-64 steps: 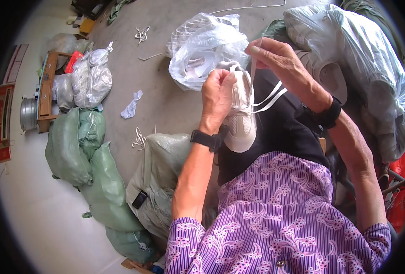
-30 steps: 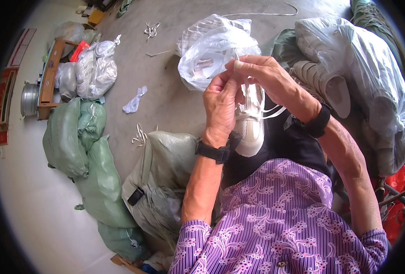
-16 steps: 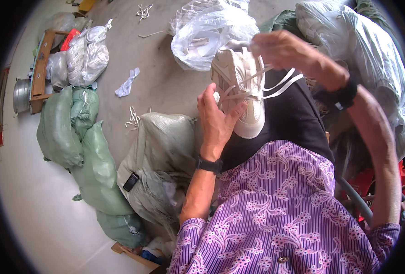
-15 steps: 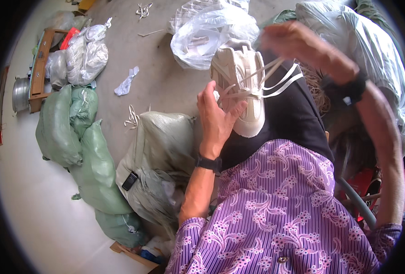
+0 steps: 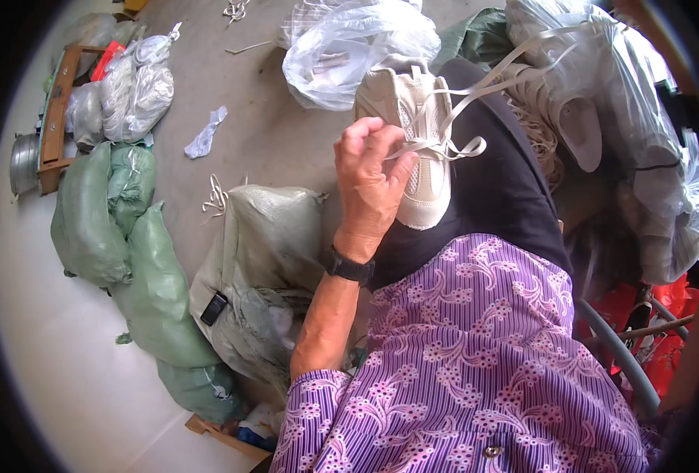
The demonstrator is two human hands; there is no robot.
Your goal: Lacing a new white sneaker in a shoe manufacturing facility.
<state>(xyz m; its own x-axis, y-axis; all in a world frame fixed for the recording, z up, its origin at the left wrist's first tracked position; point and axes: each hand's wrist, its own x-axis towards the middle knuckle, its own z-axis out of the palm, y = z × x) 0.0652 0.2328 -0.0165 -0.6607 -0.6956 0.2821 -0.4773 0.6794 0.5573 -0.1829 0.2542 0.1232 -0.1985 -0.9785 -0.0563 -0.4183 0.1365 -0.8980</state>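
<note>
A cream lace-up sneaker (image 5: 424, 193) rests on my dark-trousered lap, its toe toward me. My left hand (image 5: 369, 173) is at the shoe's left side, thumb and bent fingers closed on a cream shoelace (image 5: 428, 145) near the lacing. A small loop of lace sticks out on the right of the shoe. Long lace strands stretch up and right through the air toward my right hand (image 5: 650, 27), which is blurred in the dark upper right rim. Its fingers are hidden there, so I cannot see its grip.
A clear plastic bag (image 5: 357, 55) lies beyond the shoe. Another clear bag with pale shoes (image 5: 578, 126) stands right, beside a bundle of laces (image 5: 539, 146). Green sacks (image 5: 148, 284) line the left wall; a pale sack (image 5: 267, 236) carries a small black device (image 5: 214, 308).
My right hand has swung from above the shoe out to the upper right. The lace strands now stretch that way. My left hand's fingers have closed in over the lacing.
</note>
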